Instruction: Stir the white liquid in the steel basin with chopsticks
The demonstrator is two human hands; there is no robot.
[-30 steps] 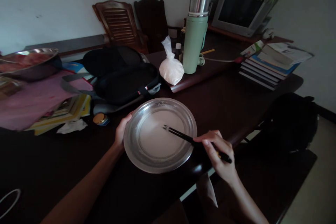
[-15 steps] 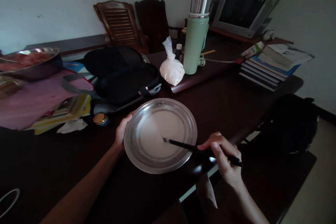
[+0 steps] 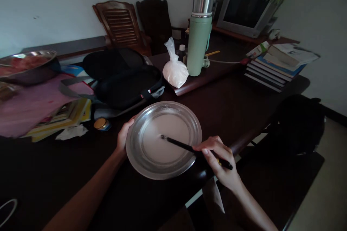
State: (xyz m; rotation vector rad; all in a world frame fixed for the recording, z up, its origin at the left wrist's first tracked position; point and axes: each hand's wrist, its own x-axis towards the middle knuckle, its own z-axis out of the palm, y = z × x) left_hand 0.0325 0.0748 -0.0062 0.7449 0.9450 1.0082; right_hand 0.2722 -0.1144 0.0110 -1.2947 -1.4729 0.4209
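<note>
A round, shallow metal basin [image 3: 162,174] stands near the table's front edge, with a whitish, cloudy liquid [image 3: 173,126] in its bottom. My left hand [image 3: 125,134] grips its left rim, thumb on top, the other fingers mostly hidden beneath. In my right hand [image 3: 218,157], closed in a pinch, is a long black stick [image 3: 180,145] like a chopstick. It slants across the right rim, and its pale tip dips into the liquid left of the middle. Whether it is one stick or a pair, I cannot tell.
Beyond the basin stand a knotted bag of white powder [image 3: 176,73] and a green thermos [image 3: 199,45]. An open black case [image 3: 127,86], a small gold-lidded jar [image 3: 102,124] and books [image 3: 62,115] lie left. More books [image 3: 271,72] are stacked right; a metal bowl [image 3: 32,74] sits far left.
My right hand has moved left with the black stick, and its tip has shifted left and slightly up through the liquid. My left hand still grips the basin.
</note>
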